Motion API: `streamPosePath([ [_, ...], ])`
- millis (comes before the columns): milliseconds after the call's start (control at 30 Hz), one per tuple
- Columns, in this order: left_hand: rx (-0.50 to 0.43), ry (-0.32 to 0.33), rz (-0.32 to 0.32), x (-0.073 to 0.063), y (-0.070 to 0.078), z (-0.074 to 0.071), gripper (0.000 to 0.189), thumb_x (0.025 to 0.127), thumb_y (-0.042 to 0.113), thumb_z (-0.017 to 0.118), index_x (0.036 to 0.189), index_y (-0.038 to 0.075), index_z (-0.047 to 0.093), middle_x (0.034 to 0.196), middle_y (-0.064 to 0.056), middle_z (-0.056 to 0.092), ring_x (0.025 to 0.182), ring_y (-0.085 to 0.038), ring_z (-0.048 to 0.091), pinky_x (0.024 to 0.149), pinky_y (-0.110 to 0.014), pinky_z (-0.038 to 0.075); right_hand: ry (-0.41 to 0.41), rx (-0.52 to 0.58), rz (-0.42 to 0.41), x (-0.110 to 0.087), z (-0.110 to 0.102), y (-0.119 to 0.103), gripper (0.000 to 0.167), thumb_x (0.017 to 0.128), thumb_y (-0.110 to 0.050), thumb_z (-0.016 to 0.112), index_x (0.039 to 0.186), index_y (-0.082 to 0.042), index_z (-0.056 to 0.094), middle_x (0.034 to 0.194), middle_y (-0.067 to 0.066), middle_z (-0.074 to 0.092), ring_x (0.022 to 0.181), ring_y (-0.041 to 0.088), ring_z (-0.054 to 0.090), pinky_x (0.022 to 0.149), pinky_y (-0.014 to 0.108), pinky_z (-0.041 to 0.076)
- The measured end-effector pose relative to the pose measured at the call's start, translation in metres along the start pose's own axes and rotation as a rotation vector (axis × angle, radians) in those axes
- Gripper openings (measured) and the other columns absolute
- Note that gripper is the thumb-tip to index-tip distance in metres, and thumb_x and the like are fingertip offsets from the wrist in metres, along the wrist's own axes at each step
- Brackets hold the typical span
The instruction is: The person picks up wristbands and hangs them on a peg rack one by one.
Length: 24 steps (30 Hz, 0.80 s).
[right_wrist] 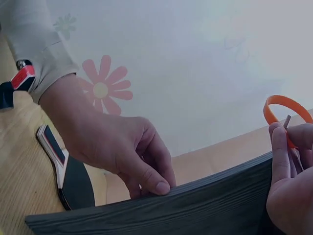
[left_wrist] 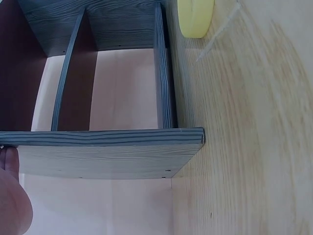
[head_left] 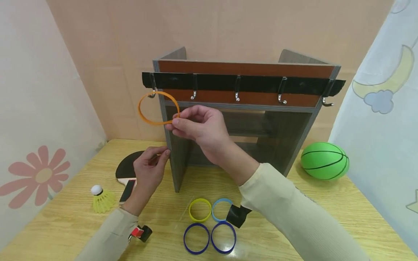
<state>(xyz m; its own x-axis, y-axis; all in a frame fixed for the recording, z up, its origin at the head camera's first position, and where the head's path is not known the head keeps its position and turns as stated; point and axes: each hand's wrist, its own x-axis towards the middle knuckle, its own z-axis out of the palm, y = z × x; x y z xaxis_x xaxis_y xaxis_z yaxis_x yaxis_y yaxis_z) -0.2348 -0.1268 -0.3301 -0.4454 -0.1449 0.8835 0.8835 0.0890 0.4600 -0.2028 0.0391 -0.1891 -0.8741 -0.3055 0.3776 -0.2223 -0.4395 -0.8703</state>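
Observation:
My right hand (head_left: 209, 134) pinches an orange silicone wristband (head_left: 156, 123) between thumb and fingers, in front of the rack's upper left corner. In the head view the band's loop overlaps the leftmost metal hook (head_left: 153, 85); whether it touches the hook I cannot tell. Lower down, my left hand (head_left: 148, 174) holds the front edge of the grey wooden rack's left side panel (head_left: 174, 159), its thumb (right_wrist: 161, 188) against that edge. The right wrist view shows both hands and the orange band near the panel. Several more hooks line a black strip (head_left: 215, 80).
On the table lie a yellow wristband (head_left: 190, 214), a light blue one (head_left: 213, 212) and two dark blue ones (head_left: 185, 243). At left are a shuttlecock (head_left: 102, 199) and a black table tennis paddle (head_left: 128, 165). A green ball (head_left: 324, 161) sits right of the rack.

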Motion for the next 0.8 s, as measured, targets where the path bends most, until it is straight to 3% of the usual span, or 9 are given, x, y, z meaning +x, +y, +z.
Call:
streamPosePath([
  [333,0.021,0.003,-0.025,-0.003,-0.013,-0.003,0.010,0.078,-0.019,0.067,0.087,-0.015,0.066,0.080,-0.025,0.062,0.075,-0.011,0.063,0.066,-0.022,0.055,0.022,-0.014,-0.003,0.006,0.004,0.006,0.008,0.085,0.011,0.063,0.086,0.004,0.062,0.083,0.016,0.067,0.080,0.030,0.069,0.082,0.042,0.053],
  [600,0.043,-0.015,-0.004,0.004,0.011,0.003,0.012,0.076,-0.025,0.063,0.086,-0.019,0.064,0.077,-0.028,0.061,0.073,-0.011,0.063,0.066,-0.020,0.054,0.030,-0.039,0.020,0.006,-0.002,0.008,0.007,0.085,0.010,0.064,0.086,0.004,0.062,0.085,0.018,0.067,0.077,0.028,0.069,0.079,0.043,0.054],
  [800,0.037,0.003,-0.013,0.002,0.004,0.002,0.014,0.074,-0.027,0.063,0.085,-0.018,0.065,0.076,-0.028,0.060,0.073,-0.012,0.063,0.066,-0.020,0.054,0.056,-0.091,0.049,0.003,-0.010,0.007,0.006,0.086,0.007,0.065,0.090,0.004,0.061,0.095,0.026,0.065,0.078,0.029,0.069,0.078,0.042,0.054],
])
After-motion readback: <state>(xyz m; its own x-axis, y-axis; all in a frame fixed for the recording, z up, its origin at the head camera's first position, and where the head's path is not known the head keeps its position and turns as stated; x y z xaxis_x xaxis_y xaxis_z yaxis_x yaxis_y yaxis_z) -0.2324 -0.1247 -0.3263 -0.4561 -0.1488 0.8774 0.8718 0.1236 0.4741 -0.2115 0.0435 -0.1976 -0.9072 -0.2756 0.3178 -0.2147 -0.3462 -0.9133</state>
